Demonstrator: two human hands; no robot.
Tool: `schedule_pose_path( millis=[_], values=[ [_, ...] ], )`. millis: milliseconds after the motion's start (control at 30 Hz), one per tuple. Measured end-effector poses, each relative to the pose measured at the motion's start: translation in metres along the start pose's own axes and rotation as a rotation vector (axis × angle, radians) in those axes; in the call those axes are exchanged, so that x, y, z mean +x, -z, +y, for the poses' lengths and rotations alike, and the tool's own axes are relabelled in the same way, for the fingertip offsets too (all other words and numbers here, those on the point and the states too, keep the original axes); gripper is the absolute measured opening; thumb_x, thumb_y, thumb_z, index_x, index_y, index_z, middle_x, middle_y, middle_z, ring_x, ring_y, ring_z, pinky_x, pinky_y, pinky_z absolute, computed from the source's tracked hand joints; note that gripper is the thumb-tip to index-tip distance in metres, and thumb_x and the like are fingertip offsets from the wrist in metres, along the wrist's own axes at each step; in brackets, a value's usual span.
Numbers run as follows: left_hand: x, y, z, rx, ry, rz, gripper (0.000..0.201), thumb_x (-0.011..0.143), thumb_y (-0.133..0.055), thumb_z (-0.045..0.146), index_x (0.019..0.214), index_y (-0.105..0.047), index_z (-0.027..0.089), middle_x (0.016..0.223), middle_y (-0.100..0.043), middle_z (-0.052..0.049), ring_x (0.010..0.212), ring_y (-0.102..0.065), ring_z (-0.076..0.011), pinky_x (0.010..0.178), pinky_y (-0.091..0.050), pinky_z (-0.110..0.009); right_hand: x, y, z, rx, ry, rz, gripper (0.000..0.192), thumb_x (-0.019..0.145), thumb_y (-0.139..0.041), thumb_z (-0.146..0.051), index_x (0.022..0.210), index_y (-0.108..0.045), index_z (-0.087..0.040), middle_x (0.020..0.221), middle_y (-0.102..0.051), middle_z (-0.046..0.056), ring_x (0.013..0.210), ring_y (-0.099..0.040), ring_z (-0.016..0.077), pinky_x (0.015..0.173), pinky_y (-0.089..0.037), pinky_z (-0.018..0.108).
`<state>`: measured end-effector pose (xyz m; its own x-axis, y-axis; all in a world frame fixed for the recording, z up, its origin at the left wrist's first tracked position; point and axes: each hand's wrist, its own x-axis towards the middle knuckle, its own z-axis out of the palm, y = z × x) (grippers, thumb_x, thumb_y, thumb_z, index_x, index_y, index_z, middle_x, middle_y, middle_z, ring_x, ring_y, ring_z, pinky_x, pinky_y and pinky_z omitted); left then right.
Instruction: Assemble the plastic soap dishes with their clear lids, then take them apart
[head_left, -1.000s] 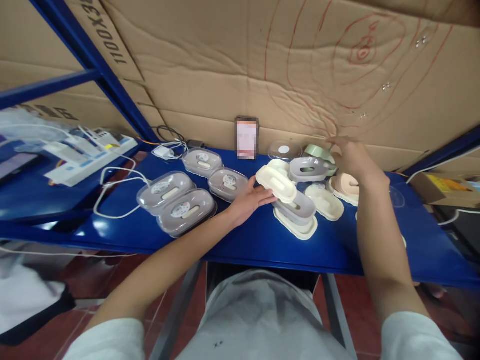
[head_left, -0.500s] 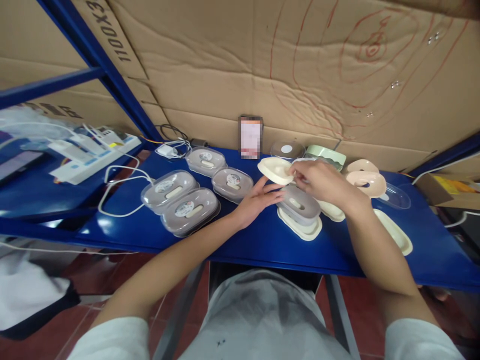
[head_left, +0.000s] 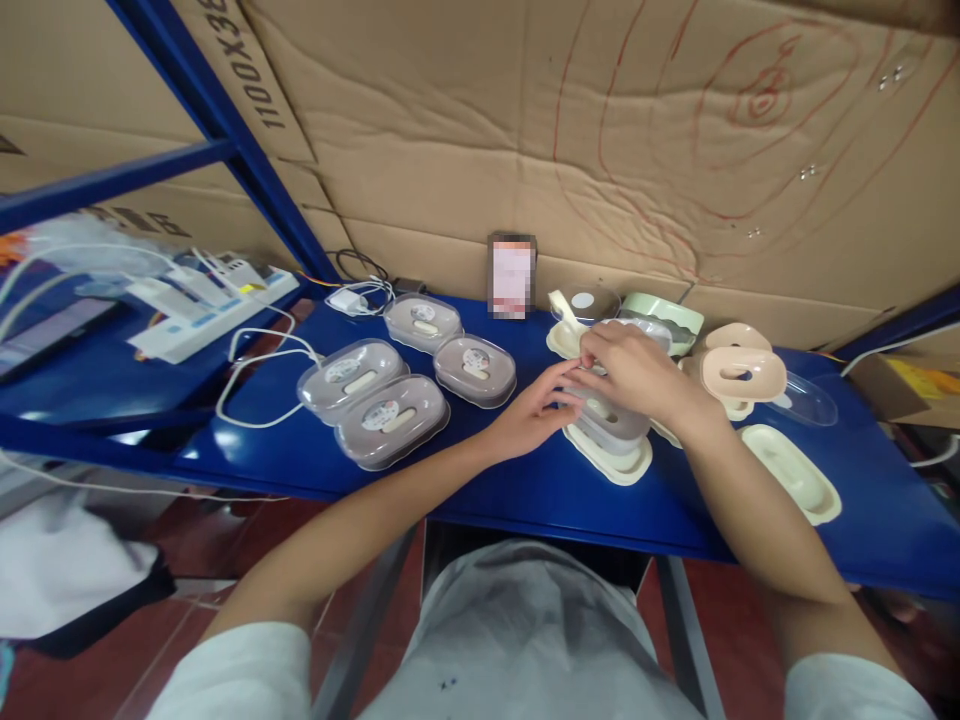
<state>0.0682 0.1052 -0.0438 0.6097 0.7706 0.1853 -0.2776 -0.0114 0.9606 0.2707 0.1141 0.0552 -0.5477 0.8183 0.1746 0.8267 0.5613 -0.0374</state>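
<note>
My left hand (head_left: 534,412) reaches in from the left, its fingers stretched out and slightly apart. Its fingertips meet those of my right hand (head_left: 626,370), whose fingers curl down in a pinch; what they hold is hidden. Just below both hands lies a grey oval piece with a slot (head_left: 611,420), resting on a cream tray (head_left: 622,468). Behind my right hand is another cream tray (head_left: 559,342), partly covered, with a narrow cream piece (head_left: 568,312) sticking up from it.
Several grey boxes with clear lids (head_left: 390,420) stand on the left of the blue table (head_left: 495,490). A phone (head_left: 512,278) leans at the back. Peach slotted pieces (head_left: 742,375), a green box (head_left: 664,315) and a cream tray (head_left: 791,475) are on the right. White cables (head_left: 259,385) lie left.
The cream tray that was tilted up between my hands is now lower and mostly behind my right hand. My left hand has moved right, against my right fingertips.
</note>
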Motion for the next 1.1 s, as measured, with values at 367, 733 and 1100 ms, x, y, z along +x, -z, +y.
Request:
schedule_pose_path(
  millis=[367,733,1100],
  values=[
    [-0.011,-0.006,0.014,0.57,-0.345,0.013,0.066,0.093,-0.066,0.015,0.156,-0.054,0.031,0.161,-0.048,-0.013,0.152,-0.046,-0.0331,0.129,-0.038,-0.055,-0.013,-0.001,-0.006,0.037,-0.009,-0.091,0.024,0.107,-0.052,-0.034,0.118,-0.066,-0.018,0.119,-0.072,0.016,0.111,-0.068,0.0353,0.093,-0.049,0.046],
    [-0.04,0.102,0.069,1.504,0.094,0.061,0.059,0.097,-0.074,0.041,0.153,-0.059,0.031,0.17,-0.046,-0.01,0.157,-0.041,-0.038,0.127,-0.036,-0.06,-0.08,-0.07,-0.024,0.055,0.08,0.21,0.034,0.107,-0.049,-0.015,0.134,-0.069,-0.022,0.157,-0.058,0.017,0.15,-0.052,0.0333,0.12,-0.04,0.06],
    [-0.02,0.075,0.066,1.477,-0.137,0.072,0.041,0.11,-0.055,0.037,0.148,-0.063,0.024,0.156,-0.058,-0.012,0.142,-0.06,-0.03,0.118,-0.051,-0.047,-0.027,-0.081,-0.072,-0.137,0.231,0.156,0.046,0.11,-0.056,-0.033,0.15,-0.06,-0.01,0.149,-0.065,0.019,0.14,-0.057,0.0326,0.118,-0.04,0.05]
  ],
)
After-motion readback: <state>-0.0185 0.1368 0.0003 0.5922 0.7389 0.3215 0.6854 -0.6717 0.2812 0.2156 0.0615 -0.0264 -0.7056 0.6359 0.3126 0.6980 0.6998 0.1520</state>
